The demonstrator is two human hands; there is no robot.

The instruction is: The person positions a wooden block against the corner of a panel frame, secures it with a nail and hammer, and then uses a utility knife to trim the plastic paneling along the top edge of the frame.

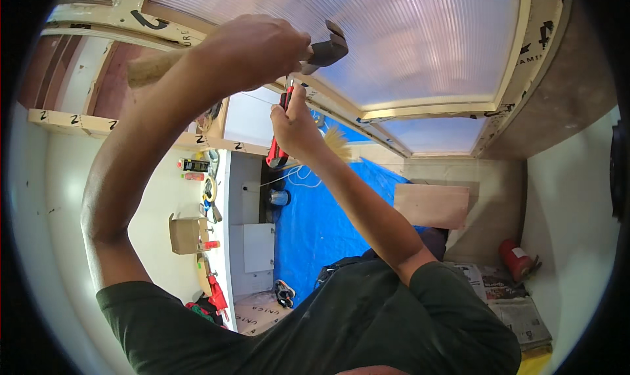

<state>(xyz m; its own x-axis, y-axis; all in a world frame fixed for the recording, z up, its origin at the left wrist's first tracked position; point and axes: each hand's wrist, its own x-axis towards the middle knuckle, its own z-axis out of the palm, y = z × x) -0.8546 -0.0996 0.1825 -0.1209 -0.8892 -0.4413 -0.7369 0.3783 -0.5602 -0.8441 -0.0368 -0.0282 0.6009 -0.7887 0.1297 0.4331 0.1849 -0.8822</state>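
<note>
Raised overhead, my left hand [259, 50] is closed round a claw hammer; its wooden handle [152, 70] sticks out to the left and its dark metal head [326, 50] to the right. Just below, my right hand [296, 127] grips a red and black utility knife [277, 153], pointed upward. The knife's blade [290, 81] reaches up close to the hammer head; whether they touch I cannot tell. Both tools are at the edge of a wooden frame [430, 113] that holds a ribbed translucent panel [420, 40].
A shelf [226, 243] at left carries a cardboard box [185, 235], bottles and tape. Blue sheeting [321, 224] covers the floor below. A wooden board [431, 205], a red fire extinguisher [516, 260] and newspapers [522, 316] lie at right. A wooden beam [131, 129] crosses at left.
</note>
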